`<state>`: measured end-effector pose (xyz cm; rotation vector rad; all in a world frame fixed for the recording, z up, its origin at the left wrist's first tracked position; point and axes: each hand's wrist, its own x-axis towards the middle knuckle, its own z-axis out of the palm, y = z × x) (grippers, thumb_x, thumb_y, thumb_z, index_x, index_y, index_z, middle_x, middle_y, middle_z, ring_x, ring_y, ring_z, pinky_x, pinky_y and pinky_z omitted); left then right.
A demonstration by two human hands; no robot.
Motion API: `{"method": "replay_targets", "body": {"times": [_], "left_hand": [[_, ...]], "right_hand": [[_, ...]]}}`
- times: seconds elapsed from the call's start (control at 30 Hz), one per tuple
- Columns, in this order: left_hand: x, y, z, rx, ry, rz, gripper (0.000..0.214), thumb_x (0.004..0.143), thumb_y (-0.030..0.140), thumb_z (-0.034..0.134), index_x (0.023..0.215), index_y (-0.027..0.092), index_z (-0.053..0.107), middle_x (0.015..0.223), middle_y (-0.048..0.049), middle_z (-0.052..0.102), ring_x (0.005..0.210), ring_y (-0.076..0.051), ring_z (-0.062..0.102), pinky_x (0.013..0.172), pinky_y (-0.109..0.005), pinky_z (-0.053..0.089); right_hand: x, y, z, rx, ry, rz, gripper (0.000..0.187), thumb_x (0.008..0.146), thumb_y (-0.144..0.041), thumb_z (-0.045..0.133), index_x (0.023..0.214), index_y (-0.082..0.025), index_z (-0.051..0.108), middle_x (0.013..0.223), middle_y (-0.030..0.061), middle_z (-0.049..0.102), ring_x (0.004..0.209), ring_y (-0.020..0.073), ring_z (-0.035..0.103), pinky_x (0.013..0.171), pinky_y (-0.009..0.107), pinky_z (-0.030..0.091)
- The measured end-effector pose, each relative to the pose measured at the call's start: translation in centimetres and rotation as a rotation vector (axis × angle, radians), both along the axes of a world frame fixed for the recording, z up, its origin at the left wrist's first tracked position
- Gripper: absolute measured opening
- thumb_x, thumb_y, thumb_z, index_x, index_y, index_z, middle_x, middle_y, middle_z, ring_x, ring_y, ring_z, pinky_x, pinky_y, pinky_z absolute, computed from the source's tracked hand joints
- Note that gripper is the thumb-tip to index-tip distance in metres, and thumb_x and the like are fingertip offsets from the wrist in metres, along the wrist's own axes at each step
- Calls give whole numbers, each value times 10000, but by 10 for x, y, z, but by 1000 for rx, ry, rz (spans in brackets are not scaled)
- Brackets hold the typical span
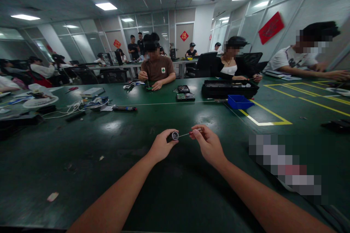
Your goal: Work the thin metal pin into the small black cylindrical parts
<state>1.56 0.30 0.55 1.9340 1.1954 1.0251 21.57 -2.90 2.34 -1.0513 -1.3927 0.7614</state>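
Observation:
My left hand (162,147) is closed around a small dark round part (174,136), whose pale ringed end faces me. What kind of part it is, I cannot make out. In my right hand (209,145) is a screwdriver (190,133) with a reddish handle, gripped between thumb and fingers. Its thin metal shaft points left and its tip meets the rim of the round part or lies just beside it. Both hands are held above the green table (123,174), near its middle. My fingers hide most of the screwdriver's handle.
A blue bin (240,102) stands beyond my right hand, by a long black casing (229,89). Opened electronic devices (185,97) lie farther back. A dark pen-like tool (124,108) and tangled cables (73,108) are at left. A person (157,67) works across the table.

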Motion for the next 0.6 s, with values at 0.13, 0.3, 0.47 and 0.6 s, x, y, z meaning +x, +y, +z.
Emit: {"method": "replay_targets", "body": {"times": [0.13,0.3,0.47,0.6], "left_hand": [[-1,1,-4,16,-4,-21,399,796,110,701,1172,242,676,1216,-32,686,1159,-213,611,1057,-373,424],[-2,3,-6,30,-18,-27,408,796,123,706,1184,245,681,1225,-31,689,1181,-216,607,1085,-381,402],[-2,2,-5,19,-20,-21,400,807,141,699,1193,243,679,1240,-37,684,1189,-223,603,1085,-393,406],[-4,3,-6,21,3,-21,400,815,162,697,1203,259,676,1248,-34,678,1188,-225,601,1084,-400,406]], "right_hand": [[0,2,-2,1,-5,-38,296,911,-486,578,979,-202,628,838,65,710,767,215,690,736,370,561],[1,4,-4,15,-6,-78,278,933,-472,551,980,-205,614,843,61,702,776,210,685,743,364,554],[2,1,0,26,-86,-84,260,936,-455,546,963,-207,621,801,50,696,739,205,674,707,345,534],[2,-2,3,28,-122,-89,254,936,-446,546,949,-205,624,782,46,694,724,203,672,694,335,524]]}}
